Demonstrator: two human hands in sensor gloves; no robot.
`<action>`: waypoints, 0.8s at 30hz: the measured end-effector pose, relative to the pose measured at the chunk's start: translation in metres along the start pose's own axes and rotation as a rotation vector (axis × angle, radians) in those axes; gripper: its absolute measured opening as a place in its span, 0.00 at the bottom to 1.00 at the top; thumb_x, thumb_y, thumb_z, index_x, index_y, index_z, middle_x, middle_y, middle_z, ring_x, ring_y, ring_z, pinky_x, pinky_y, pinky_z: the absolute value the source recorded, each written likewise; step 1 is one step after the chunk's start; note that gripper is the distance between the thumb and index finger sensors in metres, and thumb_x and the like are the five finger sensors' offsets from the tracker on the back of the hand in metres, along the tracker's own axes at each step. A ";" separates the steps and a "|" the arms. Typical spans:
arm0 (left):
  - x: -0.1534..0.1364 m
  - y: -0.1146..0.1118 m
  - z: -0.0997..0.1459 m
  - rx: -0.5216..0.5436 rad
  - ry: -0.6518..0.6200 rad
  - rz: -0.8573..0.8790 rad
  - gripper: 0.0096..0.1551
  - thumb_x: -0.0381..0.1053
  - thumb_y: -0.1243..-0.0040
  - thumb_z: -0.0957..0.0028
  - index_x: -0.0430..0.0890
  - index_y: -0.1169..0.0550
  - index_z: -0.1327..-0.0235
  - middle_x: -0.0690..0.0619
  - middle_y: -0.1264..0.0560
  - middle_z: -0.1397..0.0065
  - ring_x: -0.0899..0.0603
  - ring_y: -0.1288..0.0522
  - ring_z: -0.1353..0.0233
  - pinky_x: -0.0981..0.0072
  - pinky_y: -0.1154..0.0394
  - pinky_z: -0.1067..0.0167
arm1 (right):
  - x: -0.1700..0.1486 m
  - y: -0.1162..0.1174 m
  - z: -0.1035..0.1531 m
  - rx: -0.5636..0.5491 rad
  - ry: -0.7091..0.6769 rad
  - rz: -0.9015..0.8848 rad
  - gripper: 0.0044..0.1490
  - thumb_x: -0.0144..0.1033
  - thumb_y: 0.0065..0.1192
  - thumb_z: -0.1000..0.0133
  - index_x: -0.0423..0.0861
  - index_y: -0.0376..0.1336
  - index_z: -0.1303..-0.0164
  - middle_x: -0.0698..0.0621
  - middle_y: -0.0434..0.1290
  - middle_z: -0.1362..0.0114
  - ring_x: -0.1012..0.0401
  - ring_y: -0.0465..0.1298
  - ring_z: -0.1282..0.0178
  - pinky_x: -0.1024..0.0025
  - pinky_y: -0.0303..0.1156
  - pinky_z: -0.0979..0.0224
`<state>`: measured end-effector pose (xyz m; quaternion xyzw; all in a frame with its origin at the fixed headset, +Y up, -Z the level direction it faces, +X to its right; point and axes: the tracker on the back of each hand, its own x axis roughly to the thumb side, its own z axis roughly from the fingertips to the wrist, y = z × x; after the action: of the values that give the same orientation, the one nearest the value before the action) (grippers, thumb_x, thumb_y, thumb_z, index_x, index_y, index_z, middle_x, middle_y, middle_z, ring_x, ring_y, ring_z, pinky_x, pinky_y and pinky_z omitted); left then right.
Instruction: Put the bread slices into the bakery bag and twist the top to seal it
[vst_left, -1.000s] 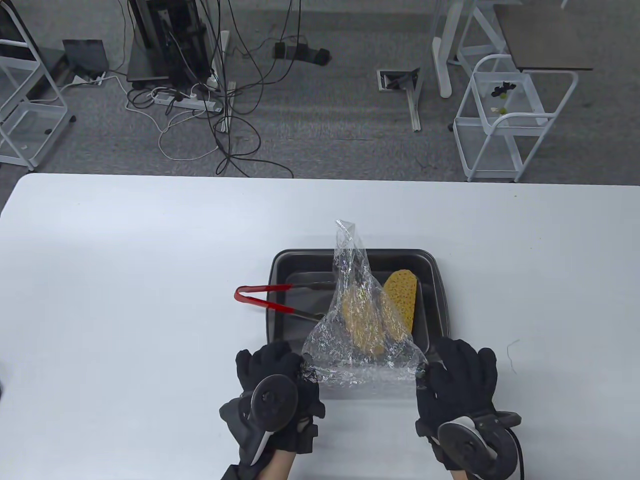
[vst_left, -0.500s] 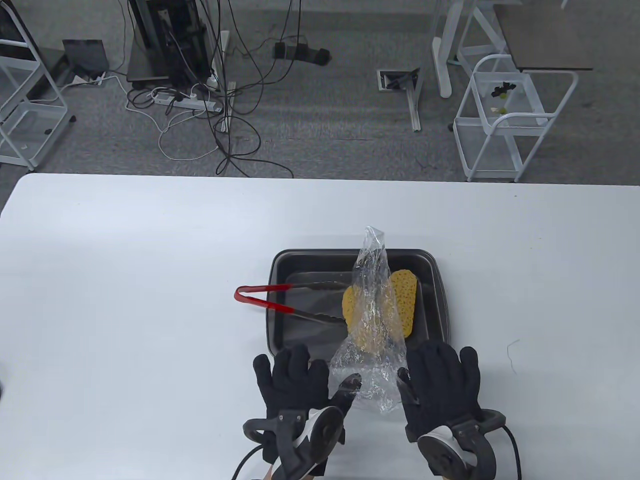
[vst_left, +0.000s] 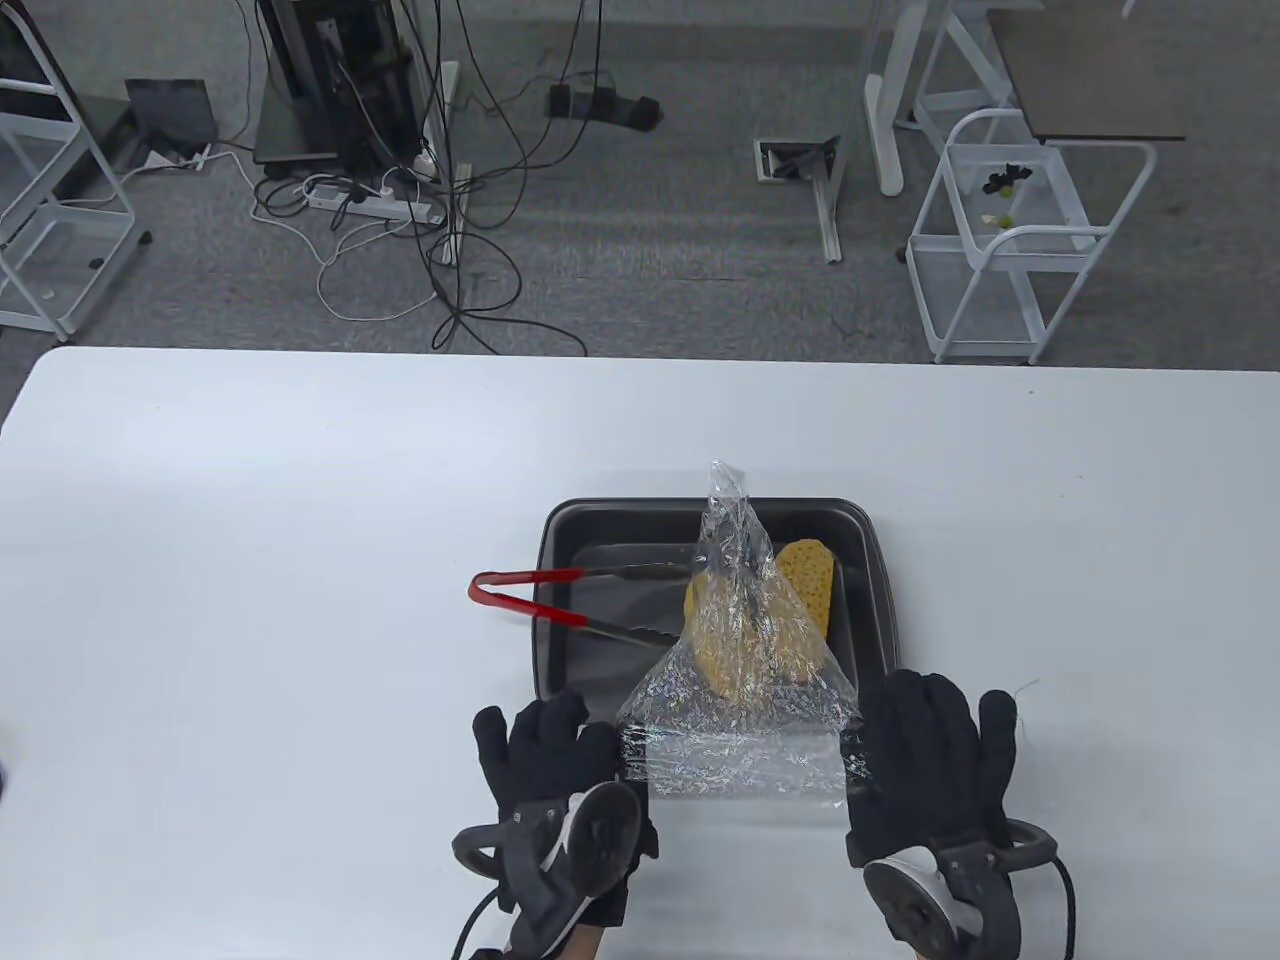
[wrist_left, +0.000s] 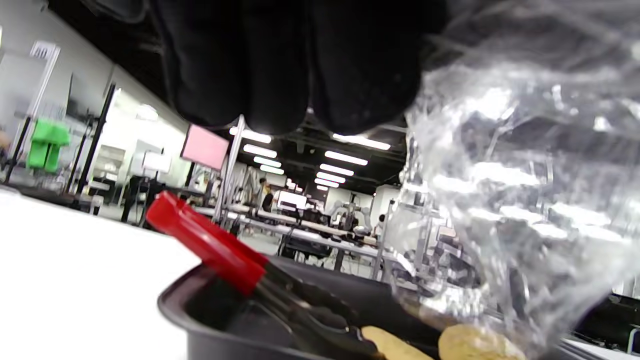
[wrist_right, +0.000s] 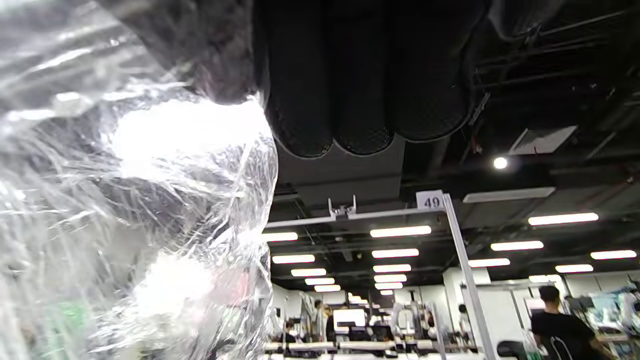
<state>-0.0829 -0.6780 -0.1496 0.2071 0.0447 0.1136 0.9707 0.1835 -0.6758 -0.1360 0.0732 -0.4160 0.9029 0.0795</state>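
White worktop (vst_left: 250, 560): largest item I log; it carries everything below, near its front edge.
Baking tray (vst_left: 560, 530): dark metal, rectangular, just beyond my two hands.
Bakery bag (vst_left: 745, 735): clear crinkled plastic, held above the tray's near side; its mouth edge is stretched wide between my hands, its far end tapers to a point over the tray's far rim.
Left hand (vst_left: 545, 750): black glove, tracker on its back; I pinch the left corner of the bag's mouth, fingers (wrist_left: 280, 65) curled beside the plastic in the left wrist view.
Right hand (vst_left: 930, 755): black glove; I pinch the right corner of the mouth, fingers (wrist_right: 360, 75) bunched next to the plastic in the right wrist view.
Tongs (vst_left: 560, 600): red handles over the tray's left rim, metal tips inside the tray.
Bread slices (vst_left: 815, 585): yellow-brown, in the tray's right half; one clear of the bag, another seen through the plastic; I cannot tell whether it is inside.
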 end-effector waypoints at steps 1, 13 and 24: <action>0.000 0.002 0.001 0.008 -0.007 0.013 0.20 0.65 0.42 0.44 0.51 0.11 0.71 0.46 0.18 0.35 0.34 0.20 0.33 0.30 0.42 0.22 | 0.000 -0.002 0.001 -0.007 0.000 -0.013 0.27 0.43 0.70 0.50 0.37 0.80 0.53 0.36 0.82 0.37 0.36 0.78 0.38 0.28 0.57 0.28; 0.006 0.058 0.039 0.405 -0.327 0.287 0.33 0.66 0.67 0.45 0.59 0.34 0.27 0.43 0.51 0.16 0.34 0.46 0.17 0.30 0.55 0.20 | 0.011 -0.057 0.012 -0.386 -0.203 -0.170 0.52 0.45 0.54 0.46 0.40 0.34 0.22 0.30 0.41 0.19 0.31 0.54 0.24 0.29 0.46 0.27; -0.012 -0.029 -0.009 -0.292 -0.041 0.127 0.30 0.64 0.49 0.44 0.50 0.15 0.41 0.41 0.22 0.27 0.28 0.27 0.25 0.27 0.46 0.23 | 0.011 0.016 0.002 0.211 -0.110 -0.043 0.30 0.37 0.66 0.48 0.39 0.73 0.37 0.35 0.75 0.28 0.35 0.74 0.31 0.29 0.57 0.26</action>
<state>-0.0895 -0.7034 -0.1694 0.0685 -0.0055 0.1757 0.9820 0.1694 -0.6865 -0.1448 0.1395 -0.3209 0.9343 0.0678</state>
